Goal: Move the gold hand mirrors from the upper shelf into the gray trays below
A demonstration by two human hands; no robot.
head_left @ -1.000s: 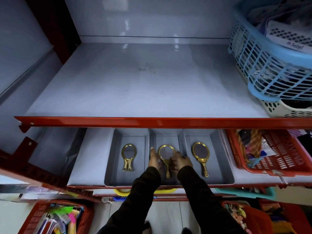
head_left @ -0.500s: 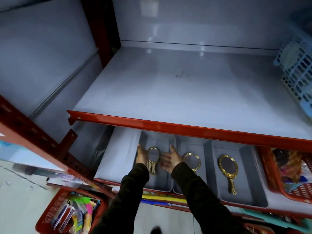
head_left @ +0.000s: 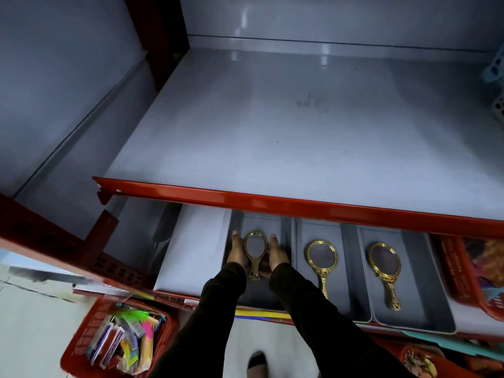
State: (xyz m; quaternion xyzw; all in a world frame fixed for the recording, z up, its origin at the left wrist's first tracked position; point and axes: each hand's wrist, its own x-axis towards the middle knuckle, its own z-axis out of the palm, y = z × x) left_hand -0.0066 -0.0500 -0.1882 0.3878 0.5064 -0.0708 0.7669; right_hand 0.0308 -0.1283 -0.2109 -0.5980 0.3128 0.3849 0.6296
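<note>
Fingers: yours on both hands are stretched out straight and held together, flanking the small mirror in the left tray; you are cupping it from both sides rather than clamping it.
Left hand: your left hand lies along the mirror's left edge, palm turned inward, fingertips pointing to the back of the tray.
Right hand: your right hand lies along the mirror's right edge the same way; whether either palm actually touches the gold frame cannot be told.
Small mirror: it lies face up between your hands, oval glass toward the back, handle toward you.
Middle tray: the middle tray holds a second gold mirror, flat, glass up, its handle partly hidden behind your right sleeve.
Right tray: the right tray holds a third gold mirror, flat, handle slanting toward the front right.
Trays: all three gray trays sit side by side, touching, on the lower shelf under the red front edge of the upper shelf.
Upper shelf: its gray surface shows only faint scuff marks.
Surroundings: a red basket of colourful packets stands on the floor to your lower left; another red basket sits just right of the trays.
</note>
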